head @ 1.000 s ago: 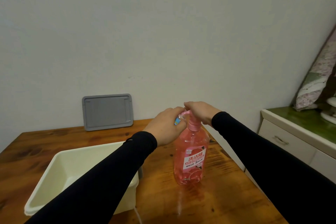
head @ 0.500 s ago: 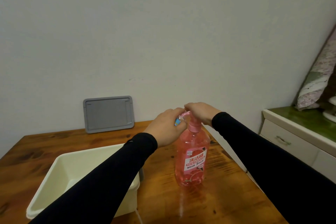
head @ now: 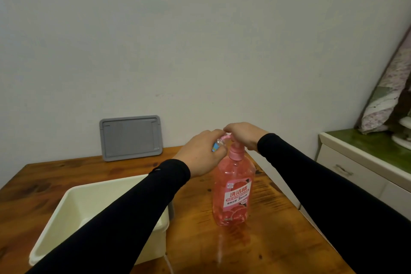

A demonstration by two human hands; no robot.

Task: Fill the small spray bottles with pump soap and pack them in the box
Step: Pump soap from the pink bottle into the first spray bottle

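A pink pump soap bottle [head: 233, 193] stands upright on the wooden table [head: 278, 240]. My right hand [head: 243, 136] rests on top of its pump head, fingers curled over it. My left hand [head: 201, 158] is closed around a small clear spray bottle [head: 216, 145], held right under the pump's spout; only its top and a bit of blue show. A cream plastic box [head: 73, 204] sits at the left, partly hidden by my left sleeve. Its inside looks bare where visible.
A grey lid [head: 131, 138] leans upright against the wall at the back of the table. A white cabinet with a green top [head: 364, 162] stands to the right, beyond the table's right edge. A thin white cord [head: 168, 262] lies by the box.
Hands and bottle hold nearly the same pose; the view has shifted slightly. No clear movement of the pump can be seen.
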